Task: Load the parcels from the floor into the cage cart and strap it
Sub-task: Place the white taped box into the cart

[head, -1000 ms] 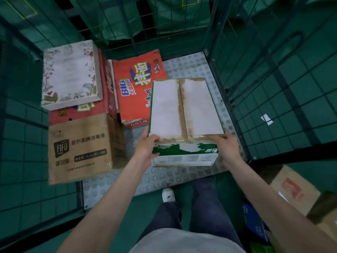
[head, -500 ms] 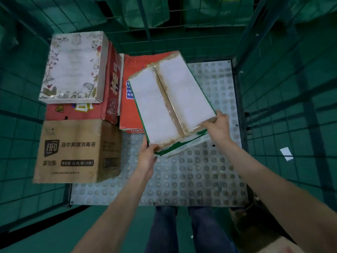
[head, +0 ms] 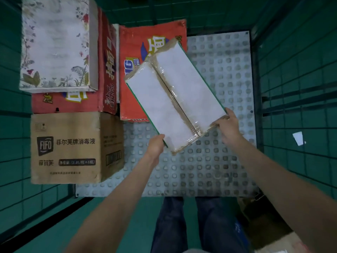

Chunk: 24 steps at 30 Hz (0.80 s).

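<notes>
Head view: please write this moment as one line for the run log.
step: loading white-topped box | left hand: grips near corner | right hand: grips near end | box: tilted above cart floor

Counting five boxes in or over the cage cart (head: 235,73) right now — one white-topped box (head: 175,99) sitting at center, one floral box (head: 54,42) at 10 o'clock, two red boxes — one (head: 107,70) under the floral, one (head: 133,52) at 12 — and one brown FIFO carton (head: 67,147) at 9. Two hands showing: left hand (head: 155,147), right hand (head: 228,126). One white scrap (head: 298,138) lying at 3 o'clock.
</notes>
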Motion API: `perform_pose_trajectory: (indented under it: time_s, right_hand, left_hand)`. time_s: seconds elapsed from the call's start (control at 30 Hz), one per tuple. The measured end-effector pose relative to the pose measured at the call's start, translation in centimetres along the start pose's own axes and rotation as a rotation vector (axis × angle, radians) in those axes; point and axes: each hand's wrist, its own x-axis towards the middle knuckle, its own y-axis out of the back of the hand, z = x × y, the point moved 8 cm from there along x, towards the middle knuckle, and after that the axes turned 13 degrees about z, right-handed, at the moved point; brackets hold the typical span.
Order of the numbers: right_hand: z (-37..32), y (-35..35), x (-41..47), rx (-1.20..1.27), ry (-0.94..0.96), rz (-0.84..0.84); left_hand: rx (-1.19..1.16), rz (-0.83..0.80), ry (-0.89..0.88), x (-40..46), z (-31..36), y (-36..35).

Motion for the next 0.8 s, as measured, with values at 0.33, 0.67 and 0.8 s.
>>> perform_pose_trajectory:
  time_s: [0.33, 0.67, 0.8]
  right_hand:
    - [6.2, -3.5, -4.4, 0.373, -0.646, -0.171]
    - [8.4, -5.1, -5.2, 0.273, -0.631, -0.278]
    - [8.5, -4.4, -3.8, 0.240, -0.564, -0.184]
  left_hand:
    - [0.640, 0.371, -0.364, 10.2, 15.6, 6.9]
    - [0.894, 0.278, -0.420, 16.2, 19.4, 7.4]
    - [0.737, 0.306, -0.416, 15.8, 19.1, 7.4]
